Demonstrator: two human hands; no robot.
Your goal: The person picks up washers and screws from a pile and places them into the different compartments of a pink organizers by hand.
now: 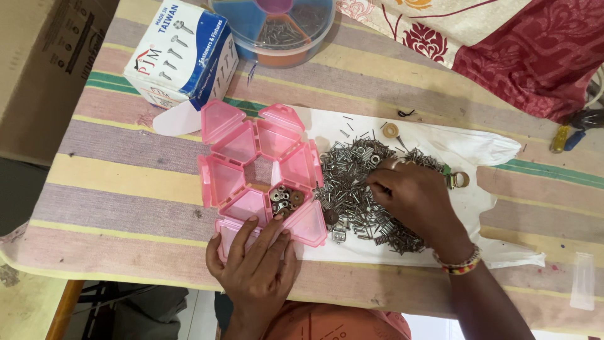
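The left hand (255,264) lies flat, fingers together and spread over the near edge of the pink organiser (258,173), a flower of small compartments with lids hinged open; only the compartment at about five o'clock from its centre holds washers and nuts (284,199), the others look empty. If that hand presses unevenly, the light case could tip or slide and spill those few pieces, I judge. To the right, the right hand (412,198) rests on the heap of screws (362,189) on a white plastic sheet (478,151), fingertips curled together into the pile; whether they pinch anything I cannot tell. Loose screws near the sheet's edge could roll onto the striped tablecloth (113,164) and be lost. At eleven o'clock from the organiser stands a white and blue cardboard box (182,53) with pictures of fasteners; at twelve o'clock, a round clear container (274,28) with coloured sectors; far left, a brown carton (38,69).
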